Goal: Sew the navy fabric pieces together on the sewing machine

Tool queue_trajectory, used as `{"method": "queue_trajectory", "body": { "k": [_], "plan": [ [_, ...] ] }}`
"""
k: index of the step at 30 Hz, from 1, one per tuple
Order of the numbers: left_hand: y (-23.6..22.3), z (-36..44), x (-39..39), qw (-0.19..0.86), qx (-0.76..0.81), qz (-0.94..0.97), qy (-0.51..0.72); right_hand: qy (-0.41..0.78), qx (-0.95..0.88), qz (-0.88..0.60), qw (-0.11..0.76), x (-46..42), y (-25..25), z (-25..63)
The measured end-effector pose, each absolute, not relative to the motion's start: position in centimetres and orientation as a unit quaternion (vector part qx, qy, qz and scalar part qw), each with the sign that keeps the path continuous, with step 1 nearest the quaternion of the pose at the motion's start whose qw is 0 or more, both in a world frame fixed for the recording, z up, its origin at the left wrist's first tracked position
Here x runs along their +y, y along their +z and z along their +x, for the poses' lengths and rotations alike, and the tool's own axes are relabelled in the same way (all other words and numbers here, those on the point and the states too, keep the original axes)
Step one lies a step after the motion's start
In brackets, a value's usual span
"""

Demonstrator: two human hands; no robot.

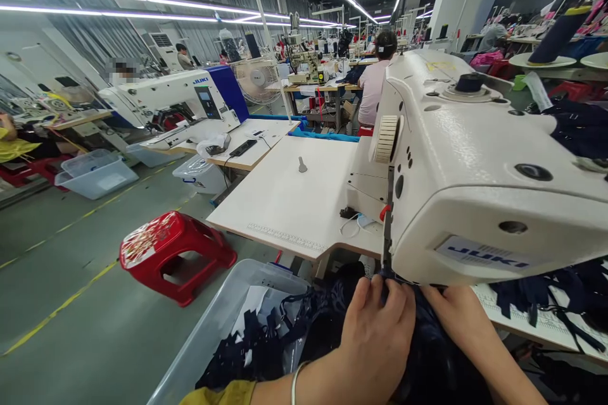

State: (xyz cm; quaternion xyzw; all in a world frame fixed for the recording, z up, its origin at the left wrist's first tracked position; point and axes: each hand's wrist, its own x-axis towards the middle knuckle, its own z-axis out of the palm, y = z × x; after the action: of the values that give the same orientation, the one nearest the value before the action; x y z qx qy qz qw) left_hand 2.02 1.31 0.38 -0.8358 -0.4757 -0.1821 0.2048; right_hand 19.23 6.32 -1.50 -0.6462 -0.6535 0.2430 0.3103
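Observation:
A white JUKI sewing machine (475, 202) fills the right side of the view, its head right above my hands. My left hand (380, 329) is closed, with the fingertips pinched on the edge of a dark navy garment piece (432, 361) just under the machine's sewing end. My right hand (449, 310) reaches in from the right, against the same dark cloth. Its fingers go out of sight beneath the machine head. The cloth hangs down between both arms toward my lap. The needle and the stitching spot are hidden.
A clear plastic bin (228, 304) with navy strapped pieces stands at my left, near a red stool (173, 253). The white machine table (285, 202) carries a small grey piece (302, 165). More navy straps (560, 297) lie at right. A person (373, 85) sits ahead.

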Motion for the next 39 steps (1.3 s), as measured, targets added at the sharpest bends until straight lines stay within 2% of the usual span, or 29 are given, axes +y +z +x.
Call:
{"method": "queue_trajectory", "body": {
  "k": [13,22,28,34,39],
  "plan": [
    [0.0,2.2,1.7,0.188,-0.472,-0.837,-0.203,0.249,-0.658,-0.631,0.327,6.6,-2.4,19.6],
    [0.3,2.8,1.0,0.183,-0.454,-0.835,-0.253,0.338,-0.619,-0.613,0.357,6.7,-2.7,19.8],
    [1.3,1.2,1.0,0.118,-0.441,-0.875,-0.162,0.337,-0.600,-0.628,0.362,5.6,-2.8,19.6],
    [0.4,-0.3,1.4,0.162,-0.376,-0.899,-0.155,0.318,-0.609,-0.606,0.400,4.6,-3.4,19.2],
    [-0.1,-0.2,0.9,0.192,-0.392,-0.886,-0.157,0.310,-0.601,-0.625,0.390,4.8,-2.8,19.2]
  ]
}}
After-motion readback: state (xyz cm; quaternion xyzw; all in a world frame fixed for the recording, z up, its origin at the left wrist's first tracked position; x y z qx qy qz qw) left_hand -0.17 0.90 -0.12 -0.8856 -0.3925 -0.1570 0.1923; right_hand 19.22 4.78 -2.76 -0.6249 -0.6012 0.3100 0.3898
